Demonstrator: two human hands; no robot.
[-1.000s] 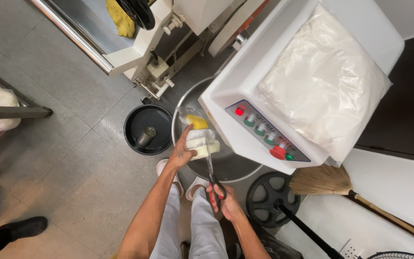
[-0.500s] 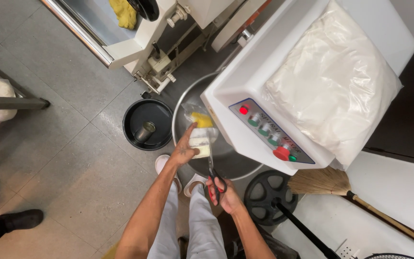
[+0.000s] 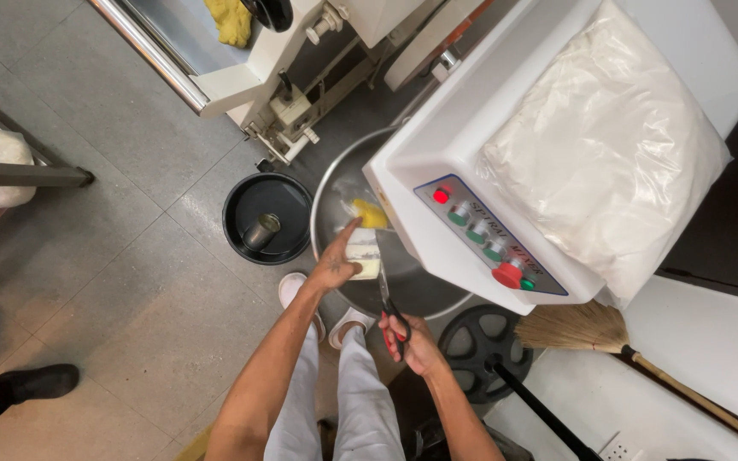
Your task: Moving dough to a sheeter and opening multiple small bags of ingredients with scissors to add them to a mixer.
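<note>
— Pale block in a clear wrapper, held over the near rim of the steel mixing bowl, yellow lump just beyond it inside the bowl. Left hand clamped on the wrapper from the near side, forefinger stretched up along it.

— And the right hand?

— Closed through the red loops of a pair of scissors, blades pointing up toward the block's lower edge. Blades together or apart: cannot tell, too thin to read.

— Risks from here?

— Blade tips close to the left hand's fingers; a slip on the slick wrapper could nick them. Wrapper scraps could drop into the bowl with the contents. Block could slide out all at once and miss the rim, landing on the grey tiled floor by the white shoes.

— Around it?

— White mixer housing with red and green buttons overhanging the bowl, big bag of white powder lying on top. Black bucket with a metal cup inside, on the floor left of the bowl. Straw broom and a black wheel off to the right.
</note>
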